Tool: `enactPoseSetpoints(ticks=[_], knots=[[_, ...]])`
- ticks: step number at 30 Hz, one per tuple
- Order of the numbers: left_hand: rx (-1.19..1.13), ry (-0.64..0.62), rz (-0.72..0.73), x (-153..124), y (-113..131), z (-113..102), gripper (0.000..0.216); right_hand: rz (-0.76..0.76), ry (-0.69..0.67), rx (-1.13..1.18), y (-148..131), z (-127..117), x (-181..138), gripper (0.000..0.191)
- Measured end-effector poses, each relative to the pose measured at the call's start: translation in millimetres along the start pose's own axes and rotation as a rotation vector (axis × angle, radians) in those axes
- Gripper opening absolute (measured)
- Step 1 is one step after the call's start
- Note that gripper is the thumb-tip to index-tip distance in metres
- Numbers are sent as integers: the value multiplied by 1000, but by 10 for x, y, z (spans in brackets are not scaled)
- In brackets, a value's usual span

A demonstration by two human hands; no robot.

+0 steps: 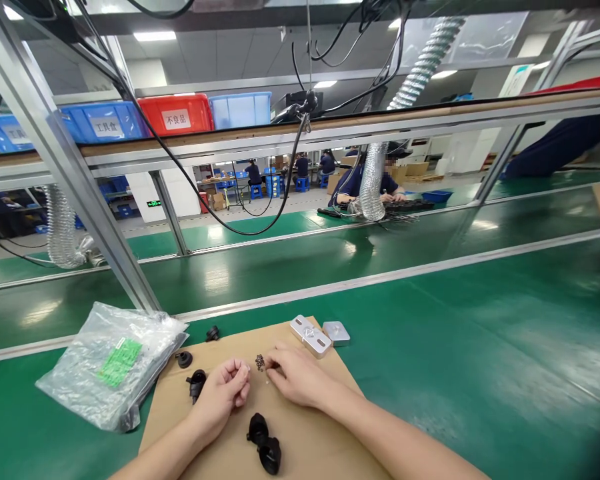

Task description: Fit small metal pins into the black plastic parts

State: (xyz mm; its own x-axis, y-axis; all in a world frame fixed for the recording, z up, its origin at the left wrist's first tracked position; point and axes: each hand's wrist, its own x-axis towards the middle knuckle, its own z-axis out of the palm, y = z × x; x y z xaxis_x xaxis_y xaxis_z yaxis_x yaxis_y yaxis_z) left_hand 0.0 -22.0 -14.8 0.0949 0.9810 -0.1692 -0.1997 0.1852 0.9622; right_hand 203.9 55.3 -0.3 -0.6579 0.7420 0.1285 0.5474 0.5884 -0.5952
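Observation:
My left hand is closed, thumb pressed to curled fingers; a tiny pale bit shows at its fingertips, too small to name. To its right, my right hand is lowered to the cardboard sheet, thumb and forefinger slightly apart beside a little pile of small dark rings. A black hollow plastic part lies left of my left hand. Two joined black cup-shaped parts lie below and between the hands. Beyond my right hand rests a silvery block with slots.
A clear plastic bag with a green label lies at the left on the green worktop. Small black caps sit near it. A clear square lid adjoins the block. A metal post and hanging cable stand ahead; a co-worker sits opposite.

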Motion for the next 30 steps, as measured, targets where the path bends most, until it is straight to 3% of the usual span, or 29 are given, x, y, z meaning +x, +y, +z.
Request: enactPoseSetpoints(ticks=[2,7,11,23,30], knots=[[-76,-29,-19,6,-21,4,41,-13,20,53,-8,23,-3,11],[-138,-80,-33,-10,-40,31,40,-113,35,433,-69,97,8,12],[-136,-95,-41,-30,8,64,44,-218,77,542,-118,103,0,14],[-72,-87,-51,-49,34,100,49,-277,58,511,-67,110,29,14],[-98,-60,-32,-9,-12,71,47,-302,166,303,-110,134,-11,17]])
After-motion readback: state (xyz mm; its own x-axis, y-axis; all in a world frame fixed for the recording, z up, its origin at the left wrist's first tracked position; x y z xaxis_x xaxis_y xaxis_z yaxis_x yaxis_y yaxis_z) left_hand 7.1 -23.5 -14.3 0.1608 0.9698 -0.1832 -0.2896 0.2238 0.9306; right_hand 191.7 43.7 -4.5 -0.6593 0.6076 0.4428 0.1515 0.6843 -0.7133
